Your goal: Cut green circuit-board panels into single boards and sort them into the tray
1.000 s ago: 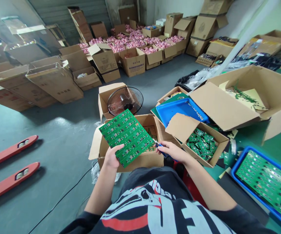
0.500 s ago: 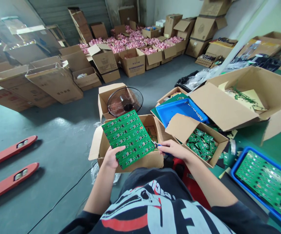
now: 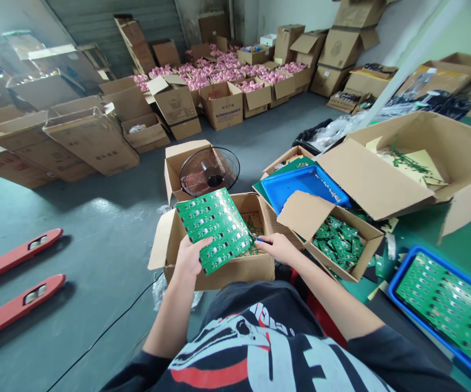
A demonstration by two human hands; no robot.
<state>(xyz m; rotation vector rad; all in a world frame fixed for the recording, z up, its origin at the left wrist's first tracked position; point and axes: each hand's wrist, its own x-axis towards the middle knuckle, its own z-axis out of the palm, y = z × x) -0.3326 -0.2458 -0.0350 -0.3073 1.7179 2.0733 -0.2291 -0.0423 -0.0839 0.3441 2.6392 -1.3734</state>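
Two hands hold things. The left hand (image 3: 188, 258) grips a green circuit board (image 3: 215, 231). At the board's three o'clock, the right hand (image 3: 278, 247) pinches a small blue tool (image 3: 260, 239).

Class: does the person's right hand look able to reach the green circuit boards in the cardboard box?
Probably yes: the right hand sits beside the cardboard box of green circuit boards, only its low wall between.

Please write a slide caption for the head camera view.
Left hand holds a green circuit board panel over a cardboard box.
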